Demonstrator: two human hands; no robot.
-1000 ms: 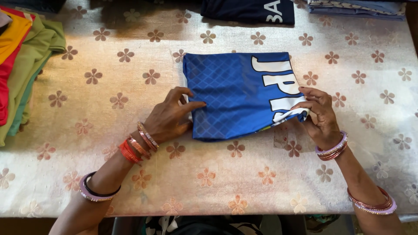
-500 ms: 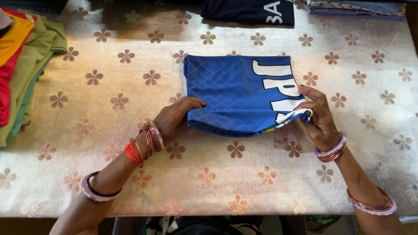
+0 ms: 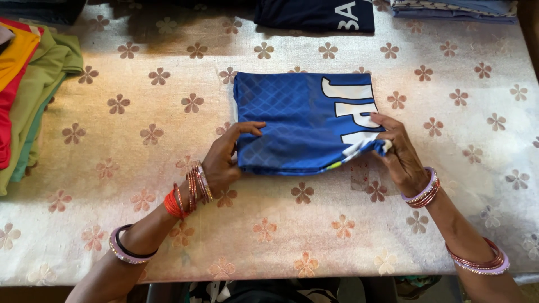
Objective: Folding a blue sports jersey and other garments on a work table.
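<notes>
Blue folded jersey (image 3: 303, 120) lies with its long axis left-right.

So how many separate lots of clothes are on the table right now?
4: the blue folded shirt under both hands, a colourful stack at left, a dark garment top centre, a bluish pile top right. Edges crop some.

A flowered tablecloth (image 3: 140, 224) bears a folded blue shirt (image 3: 297, 123) and stacked clothes (image 3: 28, 95).
</notes>
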